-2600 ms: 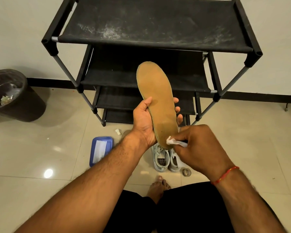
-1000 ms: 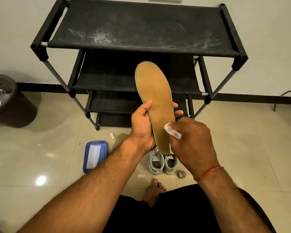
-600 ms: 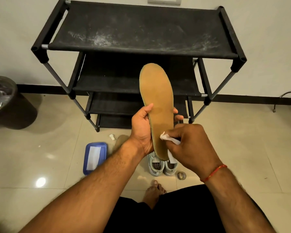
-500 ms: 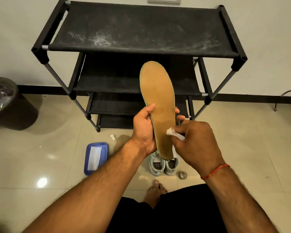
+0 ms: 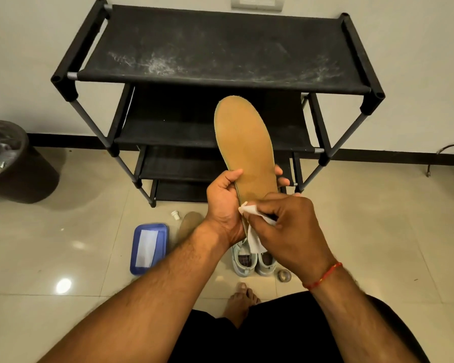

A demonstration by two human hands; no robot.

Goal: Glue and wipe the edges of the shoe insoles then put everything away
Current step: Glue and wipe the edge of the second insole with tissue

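My left hand (image 5: 224, 205) grips a tan shoe insole (image 5: 244, 145) around its heel half and holds it upright, toe end up. My right hand (image 5: 291, 226) pinches a white wipe (image 5: 252, 226) and presses it against the insole's lower left edge, beside my left palm. The heel end is hidden behind my right hand. A second tan insole (image 5: 190, 224) lies on the floor below, next to a small white cap (image 5: 175, 214). A pair of pale grey shoes (image 5: 249, 260) stands on the floor under my hands.
A black four-tier shoe rack (image 5: 220, 48) stands against the wall ahead. A blue lidded box (image 5: 148, 247) lies on the floor at left, a small tape roll (image 5: 284, 275) right of the shoes. A dark waste bin (image 5: 11, 161) sits far left. My bare foot (image 5: 240, 299) shows below.
My right hand has shifted the wipe from the insole's right side across to its lower left edge. The insole stays held upright in my left hand.
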